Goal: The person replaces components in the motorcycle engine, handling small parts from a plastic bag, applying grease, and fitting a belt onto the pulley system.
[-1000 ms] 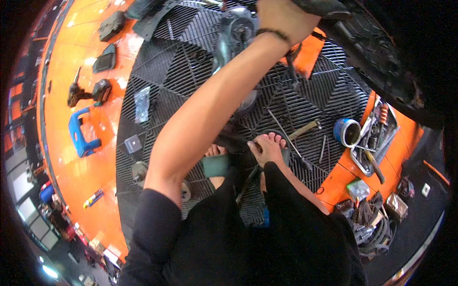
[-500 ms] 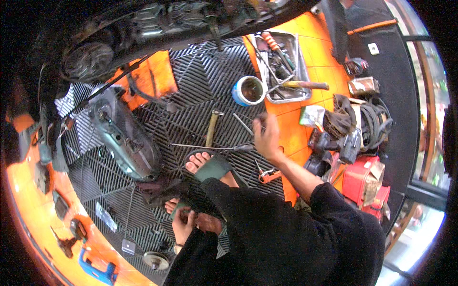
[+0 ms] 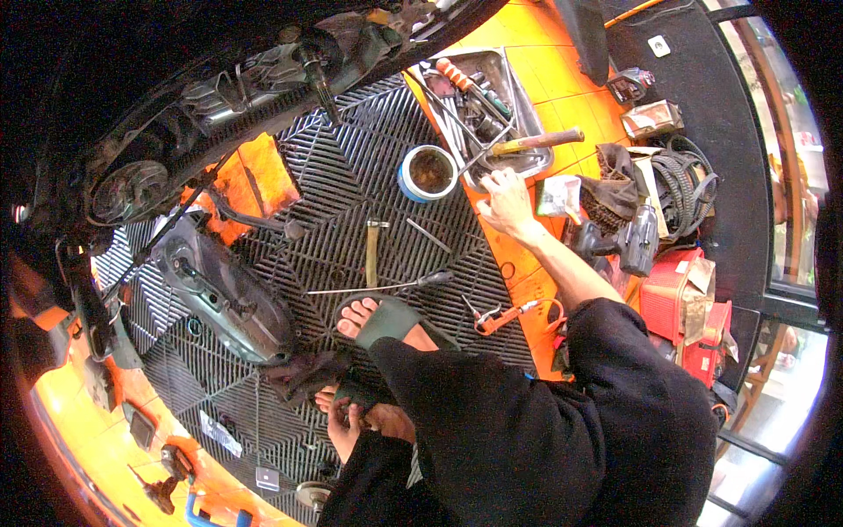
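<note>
My right hand [image 3: 507, 202] is at the near edge of the metal tray [image 3: 537, 165], fingers loosely apart, with nothing visible in them. The tray holds an orange-handled tool [image 3: 457, 74], several metal wrenches and a wooden-handled hammer [image 3: 536, 141] lying across it. Just left of it stands a blue and white tub [image 3: 428, 173] with brown contents. Low by my sandalled foot, my left hand [image 3: 344, 429] has its fingers curled together; whatever they hold is hidden. On the ribbed mat lie another hammer [image 3: 372, 255], a long thin screwdriver [image 3: 386, 286] and a metal rod [image 3: 428, 235].
A vehicle's dark underside [image 3: 263, 83] overhangs the top left. Below it lies a grey-green casing [image 3: 224, 294]. An orange-handled tool [image 3: 500, 321] lies near my right forearm. Farther right are a cordless impact driver [image 3: 639, 241], red cases [image 3: 674, 294] and coiled black tubing [image 3: 683, 184].
My right hand has moved up from above the mat to the tray's near edge. My left hand stays low by my foot, fingers still curled. The whole view has shifted slightly.
</note>
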{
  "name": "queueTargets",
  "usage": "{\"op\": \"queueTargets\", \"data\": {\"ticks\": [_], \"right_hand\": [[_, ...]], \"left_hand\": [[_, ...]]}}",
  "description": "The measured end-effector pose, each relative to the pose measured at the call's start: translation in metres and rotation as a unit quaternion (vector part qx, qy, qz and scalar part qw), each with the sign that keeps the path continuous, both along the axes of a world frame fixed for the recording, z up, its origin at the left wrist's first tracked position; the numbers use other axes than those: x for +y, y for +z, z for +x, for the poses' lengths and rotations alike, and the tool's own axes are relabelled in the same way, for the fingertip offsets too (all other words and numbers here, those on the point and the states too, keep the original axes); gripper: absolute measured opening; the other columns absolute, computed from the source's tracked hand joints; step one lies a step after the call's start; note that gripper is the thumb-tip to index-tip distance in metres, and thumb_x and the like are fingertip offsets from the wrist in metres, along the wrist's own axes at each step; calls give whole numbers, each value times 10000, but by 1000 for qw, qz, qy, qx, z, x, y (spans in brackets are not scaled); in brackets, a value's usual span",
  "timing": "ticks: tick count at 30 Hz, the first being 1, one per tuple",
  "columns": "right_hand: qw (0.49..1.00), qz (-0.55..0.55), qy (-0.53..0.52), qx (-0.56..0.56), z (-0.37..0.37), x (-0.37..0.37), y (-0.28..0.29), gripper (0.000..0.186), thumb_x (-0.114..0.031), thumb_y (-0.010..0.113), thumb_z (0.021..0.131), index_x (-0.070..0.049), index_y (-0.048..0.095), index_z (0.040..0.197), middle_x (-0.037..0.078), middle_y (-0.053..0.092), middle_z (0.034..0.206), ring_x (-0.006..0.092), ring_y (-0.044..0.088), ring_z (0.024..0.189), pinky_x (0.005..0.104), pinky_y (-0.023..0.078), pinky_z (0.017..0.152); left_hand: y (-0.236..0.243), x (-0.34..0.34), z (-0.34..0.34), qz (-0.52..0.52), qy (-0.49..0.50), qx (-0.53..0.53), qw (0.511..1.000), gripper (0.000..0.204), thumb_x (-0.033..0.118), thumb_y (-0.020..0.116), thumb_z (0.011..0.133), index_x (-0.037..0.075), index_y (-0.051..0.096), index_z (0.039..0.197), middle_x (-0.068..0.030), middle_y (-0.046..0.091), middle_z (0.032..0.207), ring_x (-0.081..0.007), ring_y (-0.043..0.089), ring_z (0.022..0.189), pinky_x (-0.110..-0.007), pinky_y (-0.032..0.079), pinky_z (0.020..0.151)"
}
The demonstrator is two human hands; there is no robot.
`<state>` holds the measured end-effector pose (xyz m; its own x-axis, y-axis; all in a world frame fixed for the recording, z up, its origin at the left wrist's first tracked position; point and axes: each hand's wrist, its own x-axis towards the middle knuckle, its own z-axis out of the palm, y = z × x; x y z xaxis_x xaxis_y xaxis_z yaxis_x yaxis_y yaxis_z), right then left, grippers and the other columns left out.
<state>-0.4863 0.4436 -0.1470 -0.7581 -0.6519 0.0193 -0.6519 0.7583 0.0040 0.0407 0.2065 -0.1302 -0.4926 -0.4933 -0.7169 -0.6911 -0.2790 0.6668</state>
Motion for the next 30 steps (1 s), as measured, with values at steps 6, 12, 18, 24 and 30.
{"op": "queueTargets", "data": {"ticks": [6,12,18,24,30], "right_hand": [[960,10,73,-269,-45,18,32,228,-241,679,793,-25,720,854,198,692,773,395,678,737,493,554,733],[991,-116,-58,-17,-152,23,17,175,-174,650,871,-77,734,991,204,712,907,410,701,881,484,563,809],[996,89,-26,-1,-232,28,-4,254,-192,688,883,-152,759,1123,212,692,1066,389,680,1012,476,546,919],[992,59,-95,-62,-257,24,-40,287,-200,683,889,-120,732,1161,226,679,1103,365,687,1016,465,568,890],[997,41,-2,68,-277,46,-38,502,-169,878,712,-71,692,1168,199,636,1141,398,614,1102,476,524,936]], "left_hand": [[-13,4,11,-3,29,-4,1000,247,192,651,1031,7,607,1189,-73,691,927,-144,630,831,-293,483,730],[4,0,3,18,6,-10,1000,236,165,631,1042,4,591,1210,-58,695,955,-134,639,818,-284,494,698],[-5,8,15,22,68,18,997,270,148,627,1043,9,562,1265,-74,714,967,-102,615,781,-262,483,675],[17,6,-7,5,47,2,999,218,130,613,1045,23,567,1229,-84,731,953,-135,658,838,-269,513,737],[12,6,-8,12,25,-1,1000,257,74,636,1015,20,566,1256,-104,730,959,-151,680,842,-291,535,744]]}}
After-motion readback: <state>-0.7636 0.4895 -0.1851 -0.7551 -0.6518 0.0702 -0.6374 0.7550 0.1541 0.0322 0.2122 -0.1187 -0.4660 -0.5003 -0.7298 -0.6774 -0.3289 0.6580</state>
